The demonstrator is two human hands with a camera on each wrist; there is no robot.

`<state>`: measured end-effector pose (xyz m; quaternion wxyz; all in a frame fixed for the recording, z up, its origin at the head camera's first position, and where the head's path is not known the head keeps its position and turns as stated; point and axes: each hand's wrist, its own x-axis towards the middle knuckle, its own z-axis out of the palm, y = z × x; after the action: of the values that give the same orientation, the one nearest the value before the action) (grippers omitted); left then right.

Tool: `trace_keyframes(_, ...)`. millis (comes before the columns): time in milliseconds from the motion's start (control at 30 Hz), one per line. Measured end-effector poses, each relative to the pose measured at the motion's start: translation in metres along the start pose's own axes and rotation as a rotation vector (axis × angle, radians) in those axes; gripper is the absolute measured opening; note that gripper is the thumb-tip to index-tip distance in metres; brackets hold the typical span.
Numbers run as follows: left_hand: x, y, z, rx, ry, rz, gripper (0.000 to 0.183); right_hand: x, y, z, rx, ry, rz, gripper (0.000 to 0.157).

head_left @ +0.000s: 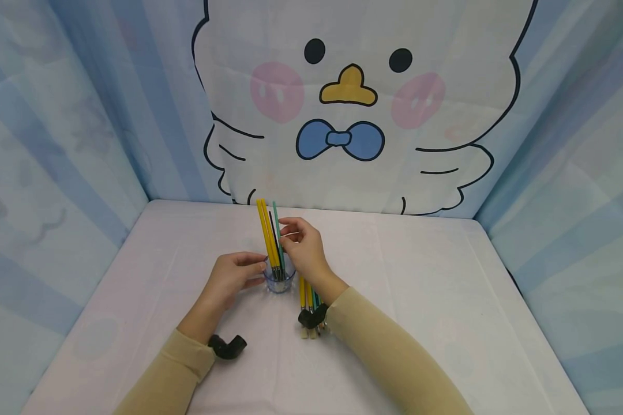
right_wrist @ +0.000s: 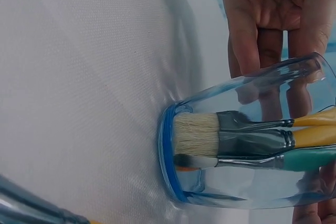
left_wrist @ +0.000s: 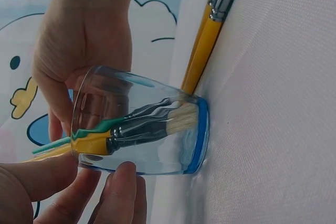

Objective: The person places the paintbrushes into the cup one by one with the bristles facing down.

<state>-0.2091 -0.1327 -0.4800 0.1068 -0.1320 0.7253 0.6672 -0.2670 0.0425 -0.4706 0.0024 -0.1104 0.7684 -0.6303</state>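
Note:
A clear glass [head_left: 278,286] with a bluish base stands upright on the table. In it, bristles down, lean yellow paintbrushes [head_left: 266,230], a dark-handled paintbrush [head_left: 272,225] and a teal paintbrush [head_left: 276,214]. My left hand [head_left: 232,273] holds the glass from the left, thumb near the rim and fingers along its side. On the other side my right hand [head_left: 307,246] pinches the teal handle above the rim. Through the glass wall, the pale bristles [right_wrist: 196,135] show close to the bottom.
More paintbrushes [head_left: 303,291] lie on the white tablecloth [head_left: 405,288] right of the glass, partly under my right wrist. Black wrist pieces [head_left: 228,347] stick out from both sleeves. A curtain [head_left: 353,178] with a cartoon bird rises behind the table.

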Motion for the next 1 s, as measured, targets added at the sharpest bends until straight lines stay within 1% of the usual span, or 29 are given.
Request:
trace_keyframes(200,0.0,0.001,0.0,0.01,0.003,-0.01,0.029,-0.002,0.002,-0.002,0.013,0.003,-0.003,0.035)
trace_keyframes(433,0.001,0.0,0.0,0.017,0.005,-0.018,0.029,-0.003,0.006,-0.006,0.058,0.012,0.019,0.035)
trace_keyframes(667,0.001,-0.001,0.0,0.019,0.006,-0.028,0.029,-0.004,0.009,-0.011,0.033,0.031,0.038,0.032)
trace_keyframes(867,0.0,0.0,0.0,0.025,0.003,-0.029,0.029,-0.005,0.014,-0.017,0.036,0.052,0.035,0.033)
trace_keyframes(1000,-0.001,0.001,0.0,0.025,0.0,-0.029,0.029,-0.006,0.016,-0.02,0.032,0.068,0.049,0.034)
